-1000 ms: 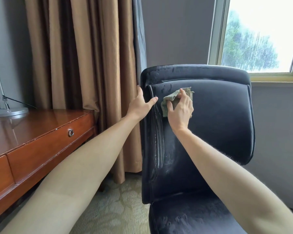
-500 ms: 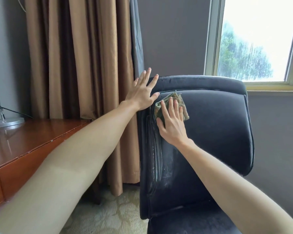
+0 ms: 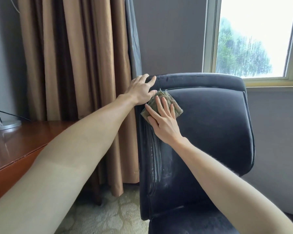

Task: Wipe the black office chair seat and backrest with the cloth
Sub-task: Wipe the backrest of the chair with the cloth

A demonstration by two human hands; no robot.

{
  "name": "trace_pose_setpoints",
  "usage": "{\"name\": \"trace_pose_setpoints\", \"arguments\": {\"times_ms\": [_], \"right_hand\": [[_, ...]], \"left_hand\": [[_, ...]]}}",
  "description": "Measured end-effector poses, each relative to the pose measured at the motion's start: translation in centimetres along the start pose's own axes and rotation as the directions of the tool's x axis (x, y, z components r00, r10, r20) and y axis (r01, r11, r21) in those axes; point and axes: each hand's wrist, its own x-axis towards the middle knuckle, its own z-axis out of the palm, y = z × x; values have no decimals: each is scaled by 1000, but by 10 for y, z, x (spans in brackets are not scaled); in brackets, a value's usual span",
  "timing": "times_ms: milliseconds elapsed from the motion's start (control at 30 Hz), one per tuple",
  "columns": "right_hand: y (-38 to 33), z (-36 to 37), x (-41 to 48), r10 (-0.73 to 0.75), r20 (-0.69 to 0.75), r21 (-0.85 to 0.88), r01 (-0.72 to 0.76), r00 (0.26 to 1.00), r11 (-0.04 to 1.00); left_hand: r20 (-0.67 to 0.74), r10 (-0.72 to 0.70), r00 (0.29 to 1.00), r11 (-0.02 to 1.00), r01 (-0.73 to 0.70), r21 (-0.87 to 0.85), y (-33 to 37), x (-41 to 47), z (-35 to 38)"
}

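The black office chair's backrest (image 3: 210, 129) faces me, dusty, with pale streaks down its left side. A strip of the seat (image 3: 184, 223) shows at the bottom. My right hand (image 3: 162, 120) lies flat with spread fingers on a folded green cloth (image 3: 175, 105), pressing it against the upper left of the backrest. My left hand (image 3: 140, 90) rests on the backrest's top left corner, fingers curled over the edge, touching the cloth's left side.
A brown wooden desk (image 3: 15, 149) with a silver lamp base (image 3: 3, 124) stands at the left. Brown curtains (image 3: 74, 65) hang behind the chair's left side. A window (image 3: 254, 39) is at the upper right, and patterned carpet (image 3: 100, 217) lies below.
My left hand dropped from hovering with spread fingers to resting on the backrest's top left corner. The right hand still presses the cloth flat, near the same upper left spot.
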Motion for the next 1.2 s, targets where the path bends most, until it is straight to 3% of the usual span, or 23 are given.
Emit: {"name": "trace_pose_setpoints", "arguments": {"times_ms": [167, 400, 700, 867, 967, 1200], "right_hand": [[-10, 21, -43, -94, -83, -52, 90, 992, 995], [-6, 1, -24, -172, 63, -113, 178, 983, 977], [-22, -7, 29, -143, 97, -163, 158, 985, 974], [-16, 0, -17, -200, 50, -138, 205, 979, 969], [-13, -1, -41, -205, 79, -110, 213, 976, 971], [-18, -10, 4, -151, 181, -49, 162, 972, 986]], "left_hand": [[-23, -26, 999, 1000, 26, -2, 3, -8, 4], [-59, -63, 996, 975, 49, -215, -3, -3, -12], [1, -104, 995, 964, 101, -246, 5, -9, -17], [23, -119, 993, 938, 120, -324, -4, -10, -18], [11, -128, 992, 924, 123, -361, -3, -12, -19], [21, -118, 993, 918, 117, -378, -3, -17, -22]]}}
